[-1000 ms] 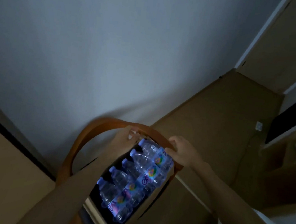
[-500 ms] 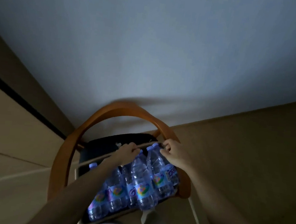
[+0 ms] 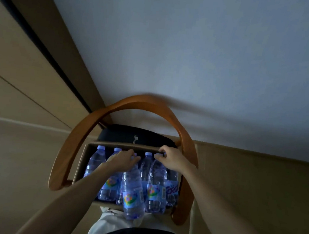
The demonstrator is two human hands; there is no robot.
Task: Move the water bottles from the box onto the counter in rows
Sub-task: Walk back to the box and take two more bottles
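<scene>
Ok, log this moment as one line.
left hand: grips bottle neck | right hand: grips bottle cap | box: on chair

Clear, blue-capped water bottles (image 3: 158,181) with colourful labels fill the open cardboard box (image 3: 81,163).

Left hand (image 3: 122,159) lifted one bottle (image 3: 132,190) upward.

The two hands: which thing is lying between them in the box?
In the head view, one water bottle cap stands between the left hand and the right hand, inside the cardboard box.
</scene>
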